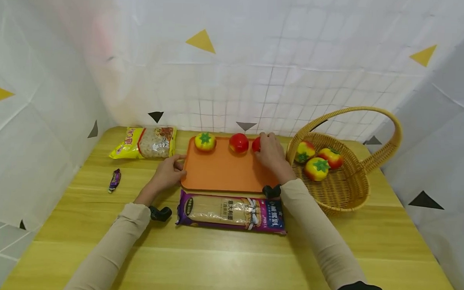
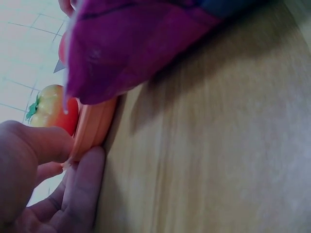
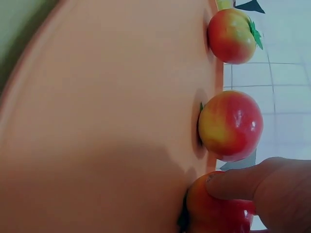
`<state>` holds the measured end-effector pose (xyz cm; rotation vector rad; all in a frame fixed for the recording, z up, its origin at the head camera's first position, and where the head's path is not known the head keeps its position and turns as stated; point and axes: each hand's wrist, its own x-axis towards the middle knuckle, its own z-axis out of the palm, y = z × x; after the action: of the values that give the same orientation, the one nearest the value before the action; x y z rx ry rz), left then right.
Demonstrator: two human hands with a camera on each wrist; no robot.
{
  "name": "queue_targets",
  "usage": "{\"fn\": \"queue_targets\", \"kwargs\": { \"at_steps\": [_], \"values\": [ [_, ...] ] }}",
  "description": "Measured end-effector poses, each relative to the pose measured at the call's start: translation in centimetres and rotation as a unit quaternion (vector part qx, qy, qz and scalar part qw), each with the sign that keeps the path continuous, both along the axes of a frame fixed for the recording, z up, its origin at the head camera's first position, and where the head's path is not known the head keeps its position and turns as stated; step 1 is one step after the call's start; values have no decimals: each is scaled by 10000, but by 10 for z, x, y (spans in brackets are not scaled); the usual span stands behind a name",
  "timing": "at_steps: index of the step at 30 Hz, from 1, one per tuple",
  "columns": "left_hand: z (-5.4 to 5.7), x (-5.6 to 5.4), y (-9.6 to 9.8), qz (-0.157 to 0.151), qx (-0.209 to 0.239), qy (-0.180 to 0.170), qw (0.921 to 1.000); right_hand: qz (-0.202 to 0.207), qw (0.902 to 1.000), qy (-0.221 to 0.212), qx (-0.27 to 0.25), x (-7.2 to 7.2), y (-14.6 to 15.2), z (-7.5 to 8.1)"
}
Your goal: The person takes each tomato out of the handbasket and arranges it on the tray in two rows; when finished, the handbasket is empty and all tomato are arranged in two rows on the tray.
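Evidently, in the head view, the step in hand is settling a tomato (image 1: 256,144) at the far right of the orange tray (image 1: 223,170), or lifting it; one moment cannot show which. The right hand (image 1: 272,153) curls round that tomato, while the left hand (image 1: 167,171) steadies the tray's left edge. A left tomato (image 1: 205,142) and a middle tomato (image 1: 239,143) line the far side of the tray. Three basket tomatoes (image 1: 317,169) lie in the wicker basket (image 1: 330,193), just right of the tray; a pasta packet (image 1: 231,212) lies on the bench (image 1: 220,264) along the tray's near side.

In the left wrist view, the fingers pinch the tray's rim, thumb (image 2: 51,143) on one side, the others against its outer wall.

In the right wrist view, one of the fingers (image 3: 233,183) presses on the held tomato, leafy side toward the tray; full contact with the tray is hard to tell. If it is to stay, the next move probably calls for gentle loosening so it doesn't roll; if not, a firm grip.
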<state>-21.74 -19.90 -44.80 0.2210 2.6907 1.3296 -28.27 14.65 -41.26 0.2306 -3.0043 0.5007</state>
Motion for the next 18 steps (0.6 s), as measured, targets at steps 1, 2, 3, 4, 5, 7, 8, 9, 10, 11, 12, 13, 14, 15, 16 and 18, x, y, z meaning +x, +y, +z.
{"fn": "queue_targets", "kwargs": {
  "at_steps": [1, 2, 3, 4, 5, 7, 8, 9, 10, 11, 12, 13, 14, 15, 16, 18],
  "values": [
    [0, 0, 0, 5, -1, 6, 10000, -3, 10000, -35, 21, -1, 0, 0],
    [0, 1, 0, 7, 9, 5, 10000, 1, 10000, -70, 39, -1, -1, 0],
    [1, 1, 0, 6, 1, 7, 10000, -10, 9999, -84, 66, -1, -2, 0],
    [1, 1, 0, 11, 17, 5, 10000, -15, 9999, -114, 99, -1, -2, 1],
    [1, 1, 0, 7, 34, -1, 10000, -15, 9998, -121, 131, 0, -3, 1],
    [1, 1, 0, 3, 74, -19, 10000, 2, 9997, -83, 216, 2, -5, 3],
    [0, 1, 0, 3, 94, -34, 9999, 26, 9997, -38, 247, 5, -5, 5],
    [1, 1, 0, 6, 95, -42, 9999, 53, 9996, 5, 289, 7, -6, 7],
    [0, 1, 0, 6, 124, -71, 9999, 97, 9994, 41, 344, 10, -6, 9],
    [0, 1, 0, 8, 117, -79, 9999, 151, 9990, 102, 400, 14, -5, 11],
    [0, 1, 1, 18, 125, -91, 9999, 215, 9986, 147, 450, 17, -5, 13],
    [0, 1, 1, 26, 135, -109, 9998, 275, 9984, 182, 463, 21, -5, 16],
    [0, 1, 1, 38, 127, -106, 9999, 344, 9981, 206, 468, 25, -4, 18],
    [0, 1, 1, 45, 131, -116, 9998, 418, 9978, 245, 463, 29, -3, 20],
    [0, 1, 1, 47, 157, -134, 9998, 490, 9974, 283, 452, 33, -2, 21],
    [0, 1, 1, 49, 167, -128, 9998, 626, 9968, 321, 384, 41, 0, 24]
  ]
}}
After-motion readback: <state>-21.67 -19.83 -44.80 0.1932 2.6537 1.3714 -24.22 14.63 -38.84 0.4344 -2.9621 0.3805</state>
